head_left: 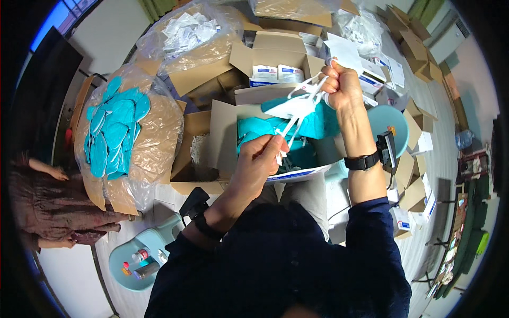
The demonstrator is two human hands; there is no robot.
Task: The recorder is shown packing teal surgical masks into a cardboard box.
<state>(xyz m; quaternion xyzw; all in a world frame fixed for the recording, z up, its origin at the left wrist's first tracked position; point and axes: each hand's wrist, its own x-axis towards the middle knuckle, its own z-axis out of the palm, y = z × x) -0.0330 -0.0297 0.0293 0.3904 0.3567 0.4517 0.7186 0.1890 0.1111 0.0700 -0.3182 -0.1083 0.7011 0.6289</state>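
Note:
Several white cords (pixel 300 112) stretch between my two hands over an open cardboard box (pixel 224 135). My right hand (pixel 343 87), raised at the upper right, is closed in a fist round their upper ends. Lower down, my left hand (pixel 259 158) is closed in a pinch on the cords' other ends. Folded teal fabric pieces (pixel 321 121) hang just below the cords, partly hiding a white piece. More teal fabric (pixel 254 126) lies inside the box below. How the cords join the fabric cannot be made out.
A plastic-lined carton (pixel 159 138) on the left bears a pile of flat, rounded teal pieces (pixel 114 130). Behind stands an open box (pixel 268 41) with white packets (pixel 290 73). Pale blue stools (pixel 389 127) flank me, the left holding bottles (pixel 146 270). Another person (pixel 55 199) is at far left.

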